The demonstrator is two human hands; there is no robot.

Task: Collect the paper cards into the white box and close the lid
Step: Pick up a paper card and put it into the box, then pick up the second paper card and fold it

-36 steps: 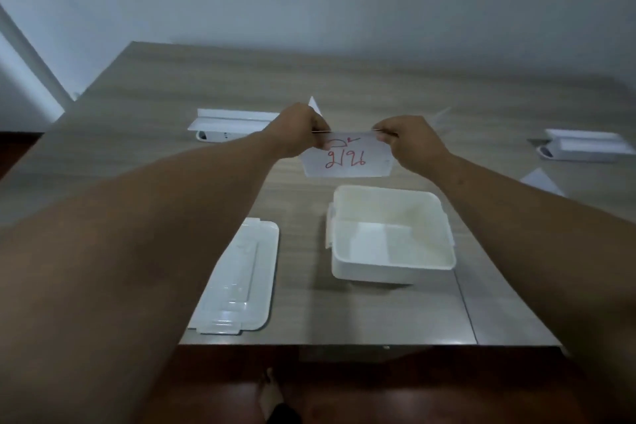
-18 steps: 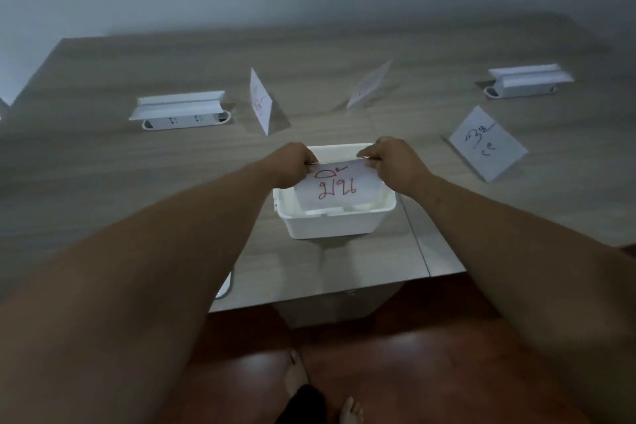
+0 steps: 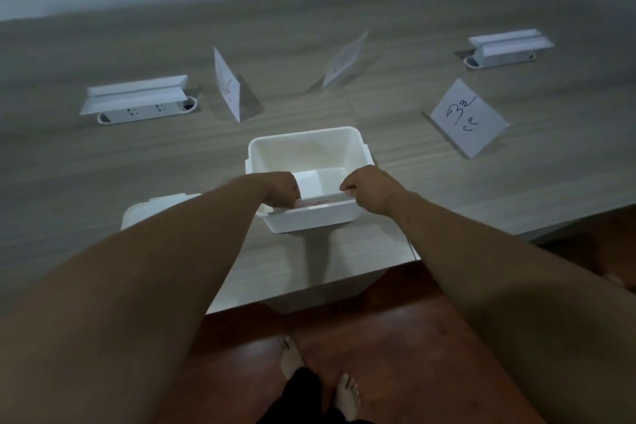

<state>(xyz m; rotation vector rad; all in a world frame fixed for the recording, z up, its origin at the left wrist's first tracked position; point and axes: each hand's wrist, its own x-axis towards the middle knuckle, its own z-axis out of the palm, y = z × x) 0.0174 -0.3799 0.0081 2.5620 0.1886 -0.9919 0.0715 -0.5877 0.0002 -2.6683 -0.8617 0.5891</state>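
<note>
Four paper cards: three standing folded on the desk (image 3: pixel 447 189), namely the left card (image 3: pixel 227 84), the far card (image 3: pixel 345 58) and the right card (image 3: pixel 468 117), plus one red-lettered card (image 3: pixel 318 202) in the one white box (image 3: pixel 303 144). One lid (image 3: pixel 144 213). Two socket units (image 3: pixel 137 100) (image 3: pixel 506 52). Two hands (image 3: pixel 280 189) (image 3: pixel 370 188).

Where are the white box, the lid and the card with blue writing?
white box (image 3: pixel 306 138): head view, far rim.
lid (image 3: pixel 151 206): head view, visible far corner.
card with blue writing (image 3: pixel 468 119): head view, middle of its face.
</note>
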